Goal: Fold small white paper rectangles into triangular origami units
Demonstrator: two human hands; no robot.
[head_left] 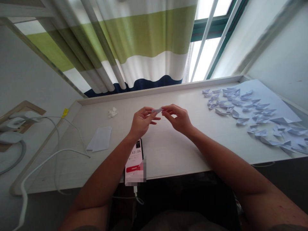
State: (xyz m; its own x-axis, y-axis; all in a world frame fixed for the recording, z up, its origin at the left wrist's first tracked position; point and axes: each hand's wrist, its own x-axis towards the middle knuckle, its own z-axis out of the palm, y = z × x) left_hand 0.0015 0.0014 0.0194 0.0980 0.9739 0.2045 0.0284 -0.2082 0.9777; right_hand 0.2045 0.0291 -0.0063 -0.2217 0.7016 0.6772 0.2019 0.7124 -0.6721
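Note:
Between my two hands, a small folded piece of white paper (157,111) is held above the middle of the white table. My left hand (142,122) pinches its left end between thumb and fingers. The right end is gripped by the fingertips of my right hand (177,118). Fingers cover part of the paper, so its full shape is hidden. Over on the right side of the table lie many small folded paper boats (237,102). Left of my left hand rests a small stack of white paper sheets (101,138).
A phone (134,163) with a timer on its screen lies at the table's front edge, a charging cable plugged in. Crumpled paper (112,112) sits at the back left. White cables (57,128) run from a power strip on the left. A large white sheet (262,93) lies far right.

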